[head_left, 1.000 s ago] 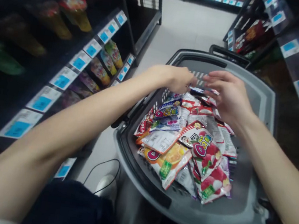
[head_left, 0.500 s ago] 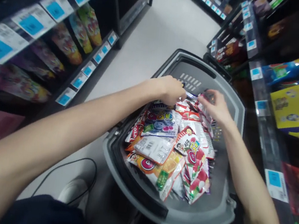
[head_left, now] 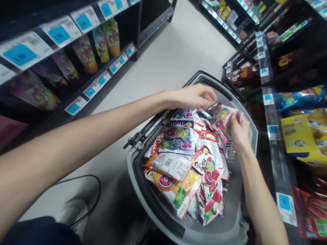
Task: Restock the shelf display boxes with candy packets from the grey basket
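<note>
My right hand (head_left: 239,129) is closed on the right side of a pink-and-white candy packet (head_left: 222,116), raised over the far part of a grey shopping basket (head_left: 210,242). Close to that packet's left corner is my left hand (head_left: 197,96), its fingers loosely bent and apart; whether the tips touch it I cannot make out. Beneath lie several more packets: a blueberry packet (head_left: 178,137), a white back-side-up packet (head_left: 172,164), an orange packet (head_left: 174,187) and a lychee-pictured packet (head_left: 211,174). Red-and-white packets farther back are partly covered.
Shelves with blue-and-white price tags (head_left: 59,31) run along the left, holding colourful pouches (head_left: 85,52). On the right shelf are a yellow box (head_left: 298,137) and red bags (head_left: 321,211). Pale floor (head_left: 190,37) runs between. A black cable (head_left: 99,194) lies near a shoe (head_left: 73,211).
My right hand has raised the pink-and-white packet, so its front now shows. My left hand has come up and toward it, its fingers loosening. The view has shifted a little.
</note>
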The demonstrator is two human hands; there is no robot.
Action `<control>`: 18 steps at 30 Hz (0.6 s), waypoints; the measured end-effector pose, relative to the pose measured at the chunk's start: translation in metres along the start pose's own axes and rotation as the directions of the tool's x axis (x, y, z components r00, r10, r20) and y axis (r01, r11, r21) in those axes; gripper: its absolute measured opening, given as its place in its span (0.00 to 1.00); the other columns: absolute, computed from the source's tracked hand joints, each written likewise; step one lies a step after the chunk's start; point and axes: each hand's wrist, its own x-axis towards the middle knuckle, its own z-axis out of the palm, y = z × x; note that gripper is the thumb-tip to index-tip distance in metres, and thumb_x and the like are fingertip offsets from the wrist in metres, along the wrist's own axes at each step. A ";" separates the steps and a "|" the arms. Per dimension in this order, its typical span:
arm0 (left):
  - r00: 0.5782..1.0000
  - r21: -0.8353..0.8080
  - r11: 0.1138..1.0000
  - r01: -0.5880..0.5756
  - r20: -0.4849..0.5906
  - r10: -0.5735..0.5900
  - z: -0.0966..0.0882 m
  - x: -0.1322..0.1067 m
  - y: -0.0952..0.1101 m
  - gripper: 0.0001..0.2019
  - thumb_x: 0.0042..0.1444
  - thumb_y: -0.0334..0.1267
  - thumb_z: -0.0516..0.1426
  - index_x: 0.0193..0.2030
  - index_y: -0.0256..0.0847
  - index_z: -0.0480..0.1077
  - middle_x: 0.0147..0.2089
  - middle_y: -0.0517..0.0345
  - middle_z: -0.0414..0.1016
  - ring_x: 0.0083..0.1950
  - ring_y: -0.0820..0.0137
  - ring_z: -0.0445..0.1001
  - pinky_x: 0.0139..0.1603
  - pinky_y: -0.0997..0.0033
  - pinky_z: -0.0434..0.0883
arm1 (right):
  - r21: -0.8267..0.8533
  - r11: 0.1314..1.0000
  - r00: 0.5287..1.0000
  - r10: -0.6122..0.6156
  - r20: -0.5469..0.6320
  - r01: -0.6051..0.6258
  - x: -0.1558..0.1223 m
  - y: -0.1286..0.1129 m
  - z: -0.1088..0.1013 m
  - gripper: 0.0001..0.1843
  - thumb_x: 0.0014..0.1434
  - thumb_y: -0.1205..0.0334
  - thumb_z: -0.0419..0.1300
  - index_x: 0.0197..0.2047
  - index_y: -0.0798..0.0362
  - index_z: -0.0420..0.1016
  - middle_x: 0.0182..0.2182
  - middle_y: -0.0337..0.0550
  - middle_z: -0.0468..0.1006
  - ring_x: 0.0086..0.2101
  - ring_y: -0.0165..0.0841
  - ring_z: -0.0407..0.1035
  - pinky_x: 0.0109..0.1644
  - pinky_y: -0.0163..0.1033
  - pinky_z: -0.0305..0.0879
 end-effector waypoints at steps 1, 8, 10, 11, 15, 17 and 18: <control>0.999 -0.031 0.999 0.014 -0.043 -0.015 0.000 0.001 -0.001 0.26 0.65 0.39 0.50 0.69 0.37 0.69 0.61 0.41 0.75 0.55 0.64 0.78 0.54 0.66 0.73 | 0.141 0.990 0.999 0.016 -0.037 -0.011 -0.004 -0.008 0.003 0.35 0.62 0.26 0.48 0.49 0.50 0.70 0.48 0.52 0.81 0.50 0.49 0.77 0.56 0.58 0.77; 0.999 -0.087 0.996 0.016 -0.048 -0.020 -0.004 0.000 0.000 0.28 0.69 0.46 0.50 0.70 0.34 0.68 0.58 0.40 0.75 0.57 0.60 0.76 0.53 0.62 0.73 | 0.540 0.838 0.997 0.081 0.002 -0.070 -0.039 -0.054 0.027 0.39 0.57 0.18 0.55 0.43 0.48 0.70 0.41 0.49 0.82 0.48 0.46 0.80 0.47 0.50 0.81; 0.999 -0.108 0.994 -0.018 -0.043 0.013 -0.004 -0.001 -0.001 0.24 0.66 0.46 0.56 0.61 0.32 0.75 0.51 0.41 0.77 0.52 0.60 0.77 0.52 0.61 0.73 | 0.572 0.817 0.997 0.075 0.015 -0.071 -0.043 -0.057 0.031 0.41 0.57 0.17 0.54 0.43 0.49 0.71 0.41 0.49 0.82 0.48 0.45 0.80 0.47 0.50 0.81; 0.998 -0.132 0.991 -0.032 -0.065 0.024 -0.003 -0.001 -0.003 0.21 0.64 0.46 0.59 0.57 0.32 0.77 0.47 0.41 0.77 0.50 0.61 0.76 0.51 0.61 0.73 | 0.595 0.800 0.997 0.079 0.015 -0.073 -0.043 -0.058 0.032 0.41 0.57 0.16 0.54 0.43 0.50 0.72 0.41 0.49 0.82 0.48 0.44 0.80 0.48 0.50 0.81; 0.977 -0.289 0.956 -0.058 -0.211 -0.005 0.002 0.002 -0.009 0.15 0.56 0.42 0.68 0.45 0.32 0.79 0.38 0.46 0.75 0.42 0.64 0.74 0.45 0.62 0.72 | 0.705 0.704 0.994 0.111 0.005 -0.082 -0.038 -0.052 0.033 0.41 0.54 0.17 0.60 0.43 0.50 0.75 0.40 0.47 0.83 0.48 0.43 0.80 0.52 0.51 0.80; 0.967 -0.359 0.932 -0.055 -0.253 -0.041 0.005 0.004 -0.010 0.14 0.54 0.41 0.70 0.42 0.33 0.78 0.35 0.48 0.73 0.39 0.66 0.74 0.42 0.64 0.71 | 0.736 0.672 0.994 0.107 0.022 -0.088 -0.036 -0.049 0.032 0.40 0.54 0.17 0.61 0.43 0.50 0.76 0.41 0.47 0.83 0.49 0.44 0.80 0.54 0.52 0.79; 0.961 -0.379 0.924 -0.051 -0.271 -0.058 0.006 0.004 -0.010 0.14 0.54 0.40 0.71 0.41 0.33 0.78 0.34 0.49 0.73 0.38 0.67 0.73 0.41 0.65 0.71 | 0.739 0.668 0.995 0.094 0.027 -0.083 -0.035 -0.049 0.032 0.40 0.54 0.17 0.61 0.42 0.50 0.76 0.41 0.47 0.83 0.50 0.44 0.79 0.55 0.52 0.79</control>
